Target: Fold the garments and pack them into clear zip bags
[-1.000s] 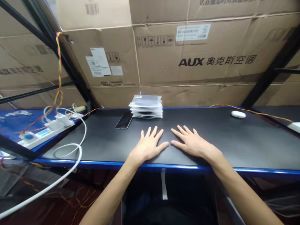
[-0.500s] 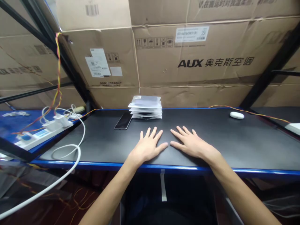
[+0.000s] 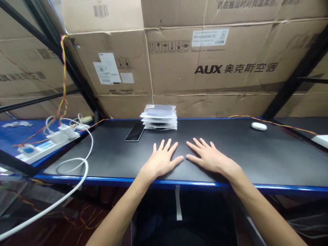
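Note:
My left hand (image 3: pixel 161 160) lies flat on the black tabletop (image 3: pixel 107 157), palm down, fingers spread, holding nothing. Beside it on the right, my right hand (image 3: pixel 208 156) rests the same way, its thumb close to the left thumb but apart from it. Beyond my left hand stands a stack of white packets (image 3: pixel 159 118) near the table's back edge. A dark phone (image 3: pixel 135 132) lies just left of the stack, close against it. Towards the back right is a small white oval object (image 3: pixel 259 126).
Large cardboard boxes (image 3: pixel 174 75) form a wall behind the table. At the left are a white power strip (image 3: pixel 43 150) with plugs and a thick white cable (image 3: pixel 64 197) looping over the table's edge. Black metal posts rise at both sides; a yellow-red wire (image 3: pixel 287 125) runs back right.

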`<state>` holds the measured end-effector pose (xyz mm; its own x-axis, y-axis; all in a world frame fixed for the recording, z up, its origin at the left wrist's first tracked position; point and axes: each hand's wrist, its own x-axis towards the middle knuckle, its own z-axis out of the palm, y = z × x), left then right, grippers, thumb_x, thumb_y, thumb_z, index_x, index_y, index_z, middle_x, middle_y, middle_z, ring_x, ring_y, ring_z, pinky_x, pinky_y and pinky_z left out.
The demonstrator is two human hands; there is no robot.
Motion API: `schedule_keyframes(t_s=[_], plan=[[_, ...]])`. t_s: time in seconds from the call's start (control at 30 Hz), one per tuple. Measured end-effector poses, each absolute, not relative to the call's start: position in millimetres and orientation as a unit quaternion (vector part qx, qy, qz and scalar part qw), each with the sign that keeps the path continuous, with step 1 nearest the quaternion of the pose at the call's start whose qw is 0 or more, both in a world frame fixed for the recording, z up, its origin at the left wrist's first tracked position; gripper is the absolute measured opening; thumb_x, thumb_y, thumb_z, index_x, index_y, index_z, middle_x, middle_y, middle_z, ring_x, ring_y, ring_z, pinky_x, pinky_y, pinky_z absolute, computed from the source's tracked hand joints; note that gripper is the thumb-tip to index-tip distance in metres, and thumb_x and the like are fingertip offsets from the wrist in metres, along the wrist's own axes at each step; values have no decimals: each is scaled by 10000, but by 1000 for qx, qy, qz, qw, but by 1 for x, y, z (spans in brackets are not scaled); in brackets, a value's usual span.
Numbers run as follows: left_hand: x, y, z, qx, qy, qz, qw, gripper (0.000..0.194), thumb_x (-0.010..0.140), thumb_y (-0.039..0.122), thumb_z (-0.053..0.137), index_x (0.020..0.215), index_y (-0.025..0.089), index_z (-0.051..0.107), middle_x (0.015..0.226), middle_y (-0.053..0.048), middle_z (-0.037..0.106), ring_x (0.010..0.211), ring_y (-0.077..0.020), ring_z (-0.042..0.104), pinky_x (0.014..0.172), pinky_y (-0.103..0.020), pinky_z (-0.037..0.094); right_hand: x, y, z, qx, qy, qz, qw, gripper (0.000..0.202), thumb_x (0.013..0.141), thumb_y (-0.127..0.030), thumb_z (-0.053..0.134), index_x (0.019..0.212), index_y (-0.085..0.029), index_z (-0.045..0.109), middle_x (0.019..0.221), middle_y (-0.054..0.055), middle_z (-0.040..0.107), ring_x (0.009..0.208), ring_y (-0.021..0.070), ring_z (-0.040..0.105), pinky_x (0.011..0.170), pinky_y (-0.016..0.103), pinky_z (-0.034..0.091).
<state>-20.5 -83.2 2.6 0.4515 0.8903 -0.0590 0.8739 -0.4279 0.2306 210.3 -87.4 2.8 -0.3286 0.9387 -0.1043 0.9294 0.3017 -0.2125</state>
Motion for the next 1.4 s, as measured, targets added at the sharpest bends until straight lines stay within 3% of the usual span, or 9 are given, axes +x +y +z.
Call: schedule_keyframes(t_s=[1.4], plan=[[-23,-85,-2,850,515,51,101,786,986,734,227,1614,263,264,1689,-95,158,1554,-399,114,1215,-666,153,212,-87,-2,-578,-807,116,34,836,948,-785,223,1622,-289,230,1691,119,180,1552,378,103,1205,655,137]])
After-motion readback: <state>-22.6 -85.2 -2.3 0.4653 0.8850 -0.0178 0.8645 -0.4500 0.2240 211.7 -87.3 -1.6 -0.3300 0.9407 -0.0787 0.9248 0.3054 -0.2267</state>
